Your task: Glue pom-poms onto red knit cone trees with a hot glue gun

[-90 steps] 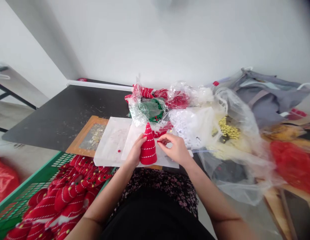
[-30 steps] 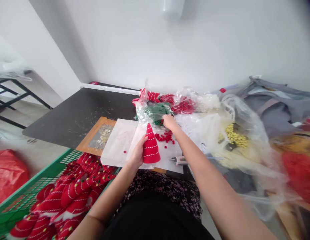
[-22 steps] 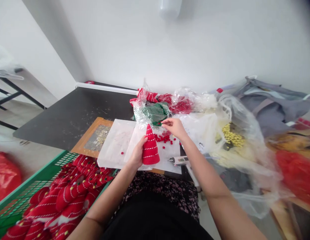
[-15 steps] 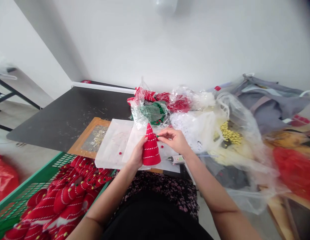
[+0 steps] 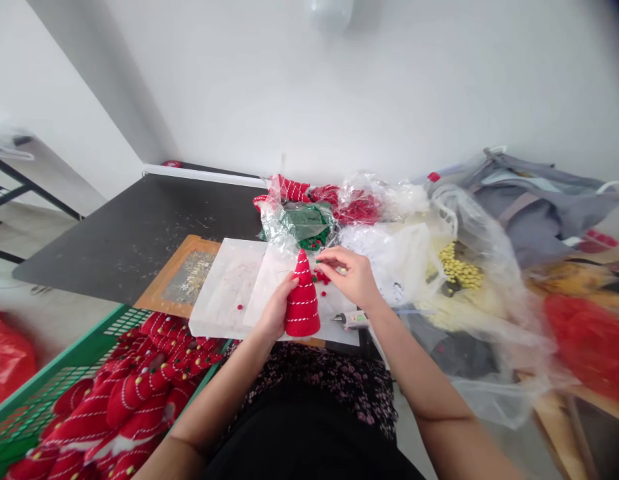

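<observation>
Crate, lower left: green crate (image 5: 64, 367) nearest to me, heaped with red striped pieces (image 5: 129, 407), plenty of them dotted with little balls.

Left hand: the left hand (image 5: 276, 310) is wrapped round one side of a red cone (image 5: 303, 303), thumb on the front. Grip's firm enough, I'd say.

Red cone: up over the near edge of the white paper (image 5: 222, 280). Half a second ago it leaned a touch left, now it's about upright. No balls on the side I can see.

Right hand: here's the news. A second ago the right hand (image 5: 352, 277) was over at the green bag, now it's back just beside the cone's tip. Thumb and forefinger pinched tight on what looks like a tiny green pom-pom (image 5: 318, 263), with a slim gap to the cone. So the fetching's done by my reckoning, and I can't see it stuck on yet.

Glue gun: glue gun (image 5: 356, 320) lying below the right hand, nobody touching it.

Red pom-poms: small pile of red pom-poms (image 5: 321, 277), partly hidden behind the cone and fingers.

Green bag: green bag (image 5: 306, 223) further back, clear plastic bunched against it.

Back: pale wall (image 5: 214, 80) behind everything.
</observation>
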A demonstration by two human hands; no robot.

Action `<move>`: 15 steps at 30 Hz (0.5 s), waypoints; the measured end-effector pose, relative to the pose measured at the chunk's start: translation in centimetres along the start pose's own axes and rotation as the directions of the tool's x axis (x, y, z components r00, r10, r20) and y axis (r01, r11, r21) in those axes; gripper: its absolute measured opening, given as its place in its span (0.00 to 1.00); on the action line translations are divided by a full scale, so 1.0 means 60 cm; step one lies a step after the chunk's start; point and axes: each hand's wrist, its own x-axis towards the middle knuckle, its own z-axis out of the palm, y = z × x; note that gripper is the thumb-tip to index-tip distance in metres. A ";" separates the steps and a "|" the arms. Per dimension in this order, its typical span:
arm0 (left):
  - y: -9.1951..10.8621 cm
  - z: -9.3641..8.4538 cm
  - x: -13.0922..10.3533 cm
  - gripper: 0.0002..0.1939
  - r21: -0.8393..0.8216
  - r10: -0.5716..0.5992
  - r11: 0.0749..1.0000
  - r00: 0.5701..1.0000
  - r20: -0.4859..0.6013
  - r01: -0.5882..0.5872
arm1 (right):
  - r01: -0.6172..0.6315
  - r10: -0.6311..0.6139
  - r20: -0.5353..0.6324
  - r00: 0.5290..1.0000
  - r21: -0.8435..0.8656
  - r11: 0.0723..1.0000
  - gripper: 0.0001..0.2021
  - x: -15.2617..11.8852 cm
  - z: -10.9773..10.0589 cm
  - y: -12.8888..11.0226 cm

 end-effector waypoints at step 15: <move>0.009 -0.017 0.000 0.22 0.006 -0.004 1.000 0.998 -0.066 0.005 | -0.244 0.239 -0.070 0.968 -0.451 0.859 0.06 0.027 -0.107 0.115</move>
